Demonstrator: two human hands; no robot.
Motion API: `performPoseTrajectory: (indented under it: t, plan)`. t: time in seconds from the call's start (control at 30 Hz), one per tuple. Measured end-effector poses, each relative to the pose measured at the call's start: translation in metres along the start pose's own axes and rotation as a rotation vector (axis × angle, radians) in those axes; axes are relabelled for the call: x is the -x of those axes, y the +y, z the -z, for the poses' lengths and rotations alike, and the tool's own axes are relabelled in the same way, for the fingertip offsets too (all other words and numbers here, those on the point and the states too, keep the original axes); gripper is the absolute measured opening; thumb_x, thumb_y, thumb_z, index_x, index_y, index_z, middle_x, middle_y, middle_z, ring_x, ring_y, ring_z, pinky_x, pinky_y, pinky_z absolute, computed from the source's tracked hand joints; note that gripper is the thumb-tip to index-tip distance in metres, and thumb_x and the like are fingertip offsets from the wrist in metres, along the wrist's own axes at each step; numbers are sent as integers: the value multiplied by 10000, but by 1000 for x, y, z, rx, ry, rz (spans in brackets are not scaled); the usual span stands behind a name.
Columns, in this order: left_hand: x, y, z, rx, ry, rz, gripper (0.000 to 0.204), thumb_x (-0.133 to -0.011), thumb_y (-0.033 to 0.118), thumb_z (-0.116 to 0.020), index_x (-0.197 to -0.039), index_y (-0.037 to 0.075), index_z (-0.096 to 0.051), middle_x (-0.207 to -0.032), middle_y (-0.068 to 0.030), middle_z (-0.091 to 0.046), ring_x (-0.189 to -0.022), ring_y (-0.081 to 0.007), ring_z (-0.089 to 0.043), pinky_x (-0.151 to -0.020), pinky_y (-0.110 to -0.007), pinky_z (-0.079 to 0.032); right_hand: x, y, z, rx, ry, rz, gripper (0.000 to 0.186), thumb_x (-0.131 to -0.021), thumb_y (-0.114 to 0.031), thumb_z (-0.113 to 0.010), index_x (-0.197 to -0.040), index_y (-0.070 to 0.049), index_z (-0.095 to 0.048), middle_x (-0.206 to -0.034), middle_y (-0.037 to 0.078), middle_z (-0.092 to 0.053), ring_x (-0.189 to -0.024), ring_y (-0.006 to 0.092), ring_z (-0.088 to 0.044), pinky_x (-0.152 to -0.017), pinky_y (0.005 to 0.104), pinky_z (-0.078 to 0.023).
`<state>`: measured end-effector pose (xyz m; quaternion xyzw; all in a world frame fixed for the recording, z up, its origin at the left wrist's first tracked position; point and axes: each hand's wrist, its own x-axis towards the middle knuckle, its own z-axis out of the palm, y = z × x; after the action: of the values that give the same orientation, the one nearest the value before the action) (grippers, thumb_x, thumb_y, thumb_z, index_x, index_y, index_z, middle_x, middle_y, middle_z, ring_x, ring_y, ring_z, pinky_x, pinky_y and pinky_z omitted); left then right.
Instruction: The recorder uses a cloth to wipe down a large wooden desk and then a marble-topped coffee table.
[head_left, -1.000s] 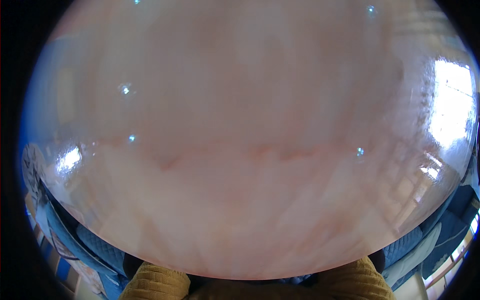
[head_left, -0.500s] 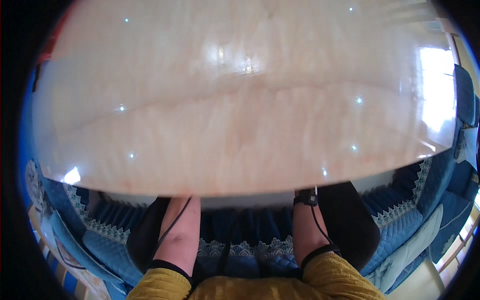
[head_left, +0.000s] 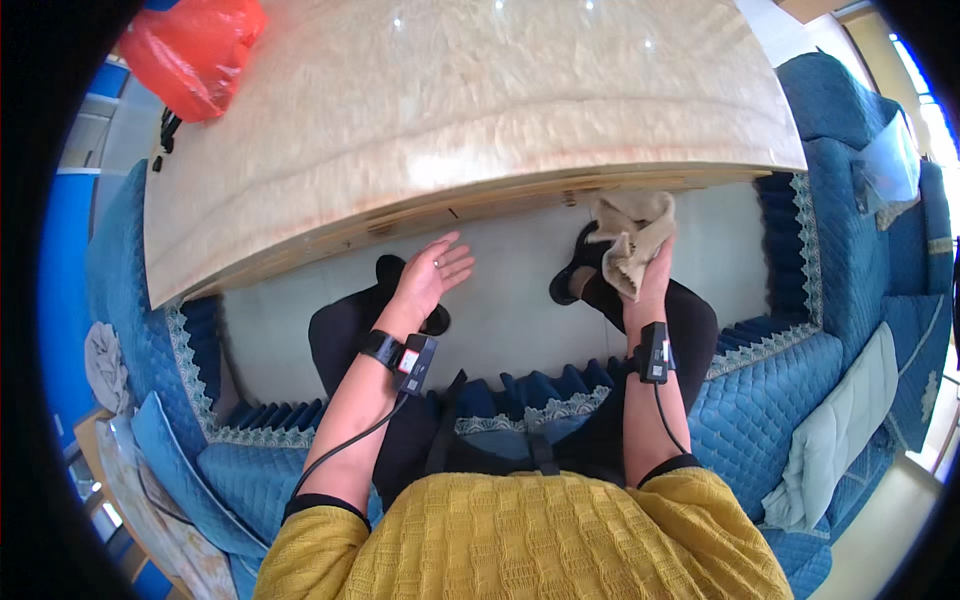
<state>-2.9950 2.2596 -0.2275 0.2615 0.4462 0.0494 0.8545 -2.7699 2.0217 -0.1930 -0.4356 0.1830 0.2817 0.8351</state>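
A crumpled beige cloth is gripped in my right hand, just below the front edge of the glossy marbled table. My fingers are partly covered by its folds. On the other side, my left hand is empty, with fingers stretched out and apart, over the floor between my legs and the table. A ring shows on one of its fingers. Both wrists carry a small black device on a strap, with a cable running up the forearm.
A red plastic bag lies at the table's far left, with small dark items by the edge. Blue quilted sofa seats curve around me. On the right are a pale folded cover and a clear plastic bag.
Both hands, earlier hidden under the tabletop, now show in front of its edge, the right with the cloth. The view has shifted, bringing the red bag and floor into sight.
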Motion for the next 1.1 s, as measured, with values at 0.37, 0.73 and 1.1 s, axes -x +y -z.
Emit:
performPoseTrajectory:
  t: [0.37, 0.73, 1.1]
  plan:
    - [129, 2, 6, -231, -196, -186, 386, -976, 216, -500, -1322, 44, -497, -1171, -153, -632, -1028, -248, -645, -881, -353, -535, 107, -47, -37, 77, -216, 250, 705, -939, -586, -461, -1411, -68, -377, -1329, 110, -521, -1132, 256, -565, -964, 393, -472]
    - [168, 23, 37, -1629, 316, -1289, 239, -817, 66, -587, -1043, 91, -659, -1133, -127, -627, -1074, -318, -572, -1003, -464, -382, 98, -66, -97, 619, -488, 171, 448, -979, -372, -535, -1332, -106, -460, -1108, 59, -592, -936, 173, -599, -814, 334, -520]
    - [163, 7, 62, -1672, 441, -1092, 274, -776, 161, -624, -1043, 106, -658, -1199, -165, -591, -1156, -317, -529, -1059, -473, -318, -27, 27, -175, 1916, -655, 782, 596, -842, -530, -598, -1357, -240, -520, -1513, 125, -317, -1382, 332, -312, -1096, 515, -293]
